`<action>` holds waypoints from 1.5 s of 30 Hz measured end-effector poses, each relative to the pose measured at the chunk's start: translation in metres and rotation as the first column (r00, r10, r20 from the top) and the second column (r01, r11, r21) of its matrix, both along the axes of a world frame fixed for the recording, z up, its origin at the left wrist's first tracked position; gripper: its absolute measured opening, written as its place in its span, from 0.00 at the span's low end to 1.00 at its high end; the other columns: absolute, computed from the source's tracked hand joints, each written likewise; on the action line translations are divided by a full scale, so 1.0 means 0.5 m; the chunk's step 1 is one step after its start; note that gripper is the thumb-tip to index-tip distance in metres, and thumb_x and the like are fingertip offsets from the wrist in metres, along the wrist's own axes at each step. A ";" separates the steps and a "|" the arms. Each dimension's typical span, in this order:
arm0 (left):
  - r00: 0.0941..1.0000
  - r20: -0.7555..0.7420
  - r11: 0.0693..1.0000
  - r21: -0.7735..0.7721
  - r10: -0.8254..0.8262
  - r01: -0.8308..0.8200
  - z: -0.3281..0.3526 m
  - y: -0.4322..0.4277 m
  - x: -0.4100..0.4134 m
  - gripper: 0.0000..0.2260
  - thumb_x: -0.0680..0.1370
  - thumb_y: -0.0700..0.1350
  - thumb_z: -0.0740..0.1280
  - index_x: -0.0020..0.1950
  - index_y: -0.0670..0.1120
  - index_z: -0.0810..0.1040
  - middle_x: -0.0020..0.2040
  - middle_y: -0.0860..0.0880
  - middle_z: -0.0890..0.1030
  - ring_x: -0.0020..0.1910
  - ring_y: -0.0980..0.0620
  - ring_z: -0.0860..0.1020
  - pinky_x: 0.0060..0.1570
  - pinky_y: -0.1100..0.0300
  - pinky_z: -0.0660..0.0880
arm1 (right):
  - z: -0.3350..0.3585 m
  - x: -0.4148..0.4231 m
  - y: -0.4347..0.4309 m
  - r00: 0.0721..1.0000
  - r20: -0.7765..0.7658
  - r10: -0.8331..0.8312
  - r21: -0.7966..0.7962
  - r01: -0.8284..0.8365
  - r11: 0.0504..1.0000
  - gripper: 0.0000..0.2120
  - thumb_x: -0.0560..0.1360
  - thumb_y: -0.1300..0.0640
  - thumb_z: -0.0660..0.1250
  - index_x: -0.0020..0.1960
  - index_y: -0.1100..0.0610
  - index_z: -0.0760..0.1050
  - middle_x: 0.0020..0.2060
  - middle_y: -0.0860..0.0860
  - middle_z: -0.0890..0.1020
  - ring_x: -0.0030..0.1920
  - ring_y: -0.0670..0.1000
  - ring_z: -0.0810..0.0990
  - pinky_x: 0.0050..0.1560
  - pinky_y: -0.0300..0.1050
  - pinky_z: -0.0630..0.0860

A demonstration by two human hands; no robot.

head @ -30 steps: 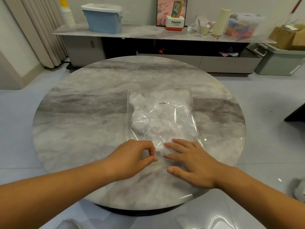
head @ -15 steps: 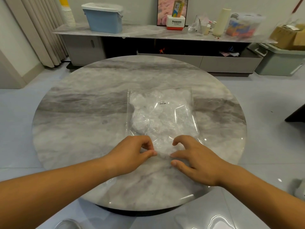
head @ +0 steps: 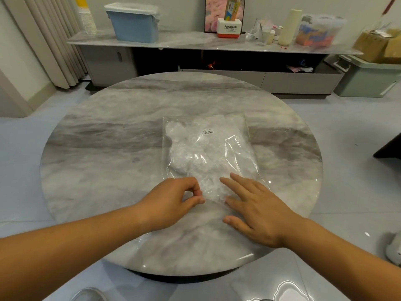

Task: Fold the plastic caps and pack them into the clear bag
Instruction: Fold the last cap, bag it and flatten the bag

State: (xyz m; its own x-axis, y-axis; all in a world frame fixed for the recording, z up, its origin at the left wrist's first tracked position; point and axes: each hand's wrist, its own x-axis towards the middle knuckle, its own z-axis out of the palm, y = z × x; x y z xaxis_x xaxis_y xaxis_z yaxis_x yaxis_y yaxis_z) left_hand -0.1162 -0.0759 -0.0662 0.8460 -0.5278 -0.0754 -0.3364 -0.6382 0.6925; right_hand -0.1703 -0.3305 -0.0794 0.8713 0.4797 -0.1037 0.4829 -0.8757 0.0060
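Uncurled since before, the right hand (head: pixel 258 211) presses flat fingers on the clear plastic bag (head: pixel 236 153) of crumpled white caps (head: pixel 195 153), mid round marble table (head: pixel 108 148); the left hand (head: pixel 171 203) pinches its near edge. Packing seems done; sealing likely needs the mouth smoothed.

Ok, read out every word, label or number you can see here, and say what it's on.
"Panasonic": on the white and red box on the sideboard.
Smaller line under it: too small to read.
Barcode sticker on the clear bag: print too small to read.
Yellow carton atop the box: blurred.
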 end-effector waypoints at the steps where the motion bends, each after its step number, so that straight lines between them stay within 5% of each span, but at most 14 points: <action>1: 1.000 0.000 1.000 -0.003 -0.011 0.011 -0.002 0.002 0.000 0.05 0.79 0.54 0.69 0.44 0.57 0.76 0.49 0.59 0.84 0.52 0.55 0.82 0.56 0.50 0.78 | -0.004 -0.001 0.000 0.999 0.033 0.003 -0.020 -0.003 1.000 0.36 0.82 0.31 0.40 0.67 0.51 0.78 0.80 0.52 0.61 0.82 0.55 0.53 0.80 0.50 0.46; 4: 0.999 0.014 0.999 -0.016 -0.044 0.045 -0.002 0.001 -0.008 0.07 0.79 0.52 0.69 0.42 0.58 0.75 0.50 0.60 0.84 0.53 0.59 0.81 0.56 0.53 0.78 | -0.016 0.001 0.006 0.992 0.125 -0.021 -0.044 0.027 0.999 0.36 0.82 0.31 0.43 0.60 0.52 0.82 0.66 0.53 0.74 0.72 0.56 0.70 0.77 0.60 0.53; 9: 0.997 0.028 0.997 -0.019 -0.069 0.069 -0.001 -0.001 -0.016 0.08 0.80 0.52 0.68 0.42 0.60 0.73 0.50 0.58 0.83 0.54 0.60 0.80 0.56 0.56 0.77 | -0.030 0.005 0.029 0.980 0.161 -0.113 0.031 0.109 0.994 0.38 0.81 0.30 0.39 0.50 0.53 0.81 0.53 0.50 0.72 0.57 0.53 0.71 0.72 0.57 0.63; 12: 0.998 0.045 0.999 -0.013 -0.040 0.041 0.003 0.002 -0.009 0.05 0.80 0.52 0.68 0.45 0.56 0.76 0.49 0.59 0.84 0.53 0.62 0.80 0.52 0.62 0.77 | -0.021 0.007 0.031 0.989 0.088 -0.117 0.091 0.109 0.990 0.38 0.80 0.30 0.37 0.51 0.52 0.79 0.54 0.49 0.71 0.56 0.52 0.71 0.62 0.50 0.69; 15: 0.998 0.054 1.000 -0.028 -0.012 0.013 0.004 0.005 -0.003 0.05 0.79 0.51 0.69 0.46 0.52 0.77 0.47 0.59 0.84 0.51 0.65 0.80 0.46 0.70 0.73 | -0.010 0.000 0.008 0.997 0.055 -0.045 0.142 0.036 0.989 0.33 0.82 0.32 0.42 0.62 0.51 0.77 0.60 0.50 0.74 0.58 0.53 0.74 0.59 0.48 0.73; 18: 0.998 0.054 0.999 -0.050 0.018 -0.016 0.005 0.008 0.004 0.05 0.79 0.50 0.71 0.44 0.53 0.77 0.43 0.59 0.83 0.49 0.63 0.80 0.47 0.69 0.74 | -0.010 -0.007 -0.018 0.994 0.108 0.000 0.243 -0.026 0.970 0.23 0.81 0.38 0.56 0.67 0.50 0.75 0.64 0.51 0.77 0.63 0.52 0.76 0.61 0.48 0.77; 21: 0.998 0.038 0.996 -0.075 0.055 -0.053 0.007 0.011 0.011 0.06 0.78 0.51 0.72 0.42 0.53 0.78 0.42 0.59 0.83 0.48 0.62 0.80 0.51 0.65 0.76 | -0.010 -0.006 -0.026 0.994 0.108 -0.003 0.339 -0.034 0.940 0.17 0.80 0.42 0.60 0.62 0.51 0.76 0.65 0.49 0.79 0.64 0.51 0.78 0.62 0.49 0.78; 27: 0.988 -0.039 0.986 -0.075 0.148 -0.151 0.009 0.011 0.026 0.08 0.76 0.50 0.74 0.39 0.52 0.80 0.39 0.56 0.83 0.41 0.61 0.80 0.43 0.70 0.74 | 0.014 0.021 -0.034 0.964 -0.156 -0.216 0.474 0.265 0.840 0.04 0.80 0.47 0.65 0.52 0.45 0.77 0.57 0.41 0.83 0.57 0.42 0.78 0.59 0.45 0.76; 35: 0.975 -0.116 0.981 -0.023 0.189 -0.193 0.008 0.003 0.037 0.08 0.76 0.50 0.74 0.40 0.48 0.80 0.36 0.49 0.83 0.30 0.60 0.75 0.33 0.69 0.71 | 0.031 0.048 -0.067 0.862 -0.397 -0.316 0.600 0.504 0.621 0.05 0.78 0.53 0.72 0.43 0.49 0.83 0.41 0.44 0.86 0.46 0.42 0.83 0.54 0.43 0.80; 45: 0.978 -0.096 0.979 0.104 0.185 -0.175 0.008 0.018 0.048 0.07 0.78 0.48 0.71 0.42 0.48 0.81 0.34 0.57 0.84 0.32 0.64 0.79 0.32 0.74 0.70 | 0.032 0.063 -0.086 0.807 -0.470 -0.357 0.469 0.572 0.673 0.08 0.79 0.53 0.70 0.42 0.48 0.85 0.37 0.44 0.86 0.40 0.43 0.83 0.51 0.45 0.81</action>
